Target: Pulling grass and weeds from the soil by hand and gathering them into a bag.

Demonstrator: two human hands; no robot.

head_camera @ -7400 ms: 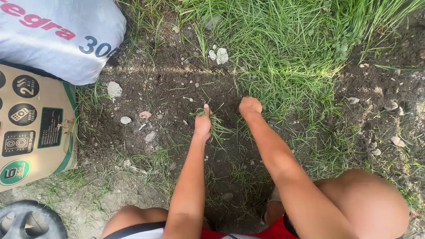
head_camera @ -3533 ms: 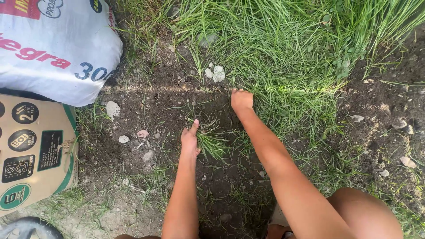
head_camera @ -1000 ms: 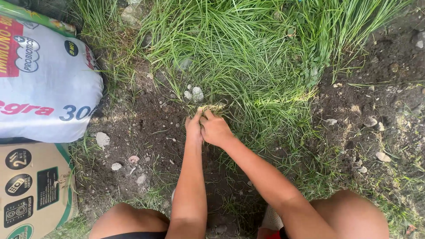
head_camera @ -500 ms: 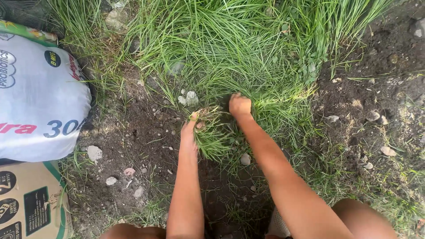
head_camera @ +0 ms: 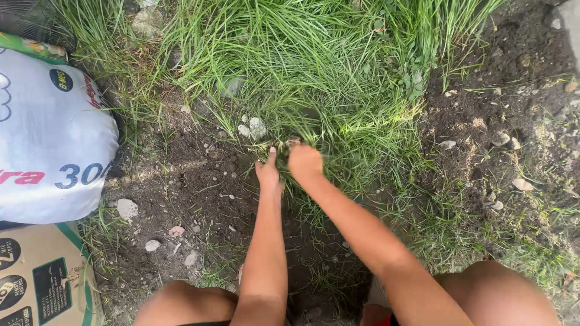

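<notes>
**Fingers deep in the clump, and a few ways this could slip**

Fingers [head_camera: 270,158] of both hands are dug in at the near edge of the grass clump [head_camera: 314,72], just above the middle of the frame. On my left hand [head_camera: 267,172] they are pressed together and pointing up into the blades, thumb tucked against the base of a small tuft [head_camera: 291,142]. My right hand [head_camera: 305,164] is curled into a fist right beside it, the two hands touching or nearly so; whether that fist is actually closed on stems I cannot tell, since the fingertips are buried in green.

What worries me: the grip sits among the blades rather than clearly down at the roots. If I pull from there, I judge the blades may tear off and leave the roots in the dark soil [head_camera: 199,175]. The soil looks loose and crumbly, so a sudden release could send me rocking backward off my crouch.

Pale stones [head_camera: 257,127] lie just to the upper left of my left hand, close enough to scrape a knuckle. More stones [head_camera: 127,208] are scattered at lower left, near the white sack [head_camera: 48,145] and the printed cardboard box [head_camera: 36,278], both well apart from my hands. Blades of grass can cut bare skin too, and I have no gloves on.
</notes>
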